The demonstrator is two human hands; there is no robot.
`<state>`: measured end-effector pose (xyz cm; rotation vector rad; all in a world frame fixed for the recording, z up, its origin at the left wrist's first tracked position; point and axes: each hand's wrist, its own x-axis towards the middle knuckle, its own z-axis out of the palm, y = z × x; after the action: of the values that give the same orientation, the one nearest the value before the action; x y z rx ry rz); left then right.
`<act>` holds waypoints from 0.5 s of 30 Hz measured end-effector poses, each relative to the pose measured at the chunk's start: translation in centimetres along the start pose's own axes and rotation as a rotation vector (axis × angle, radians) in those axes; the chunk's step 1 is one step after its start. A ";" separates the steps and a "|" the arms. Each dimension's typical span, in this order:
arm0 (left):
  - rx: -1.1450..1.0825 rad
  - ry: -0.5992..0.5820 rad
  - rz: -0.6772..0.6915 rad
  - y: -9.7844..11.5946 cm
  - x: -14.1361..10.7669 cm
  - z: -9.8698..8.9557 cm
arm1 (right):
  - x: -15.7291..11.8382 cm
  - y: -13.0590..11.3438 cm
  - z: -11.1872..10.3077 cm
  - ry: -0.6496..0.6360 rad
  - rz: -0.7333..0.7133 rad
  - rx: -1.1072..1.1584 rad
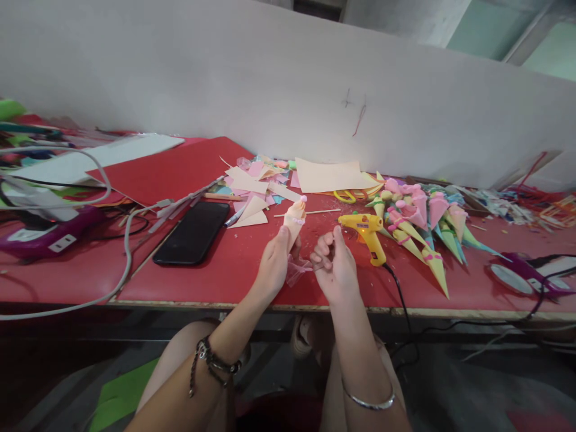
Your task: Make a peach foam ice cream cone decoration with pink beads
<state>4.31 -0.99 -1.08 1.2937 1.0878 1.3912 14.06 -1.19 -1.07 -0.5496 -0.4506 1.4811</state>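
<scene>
My left hand (275, 258) is closed round a small cream paper cone (294, 221) with pink trim and a pink ball on its top. The cone stands nearly upright, tilted slightly right. Beside it, my right hand (333, 261) has its fingers curled, thumb raised near the fingertips; whether something tiny is between them cannot be made out. A yellow glue gun (366, 231) lies just right of that hand. Below the cone, a piece of translucent pink material (297, 270) shows between the hands. A thin wooden stick (310, 212) lies behind them.
Finished-looking paper cones (416, 210) are heaped at the right. A black phone (193, 233), red sheet (175, 168) and paper scraps (252, 180) lie left and behind. Purple power strips (54, 234) sit at both sides, with cables near the red table's front edge (279, 305).
</scene>
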 end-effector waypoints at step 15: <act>0.026 0.016 -0.011 -0.1 0.0 0.0 | 0.3 0.5 -0.3 -0.068 -0.049 0.008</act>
<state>4.28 -0.95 -1.13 1.2948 1.1261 1.3856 13.86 -0.91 -1.57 -0.4797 -0.5082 1.4571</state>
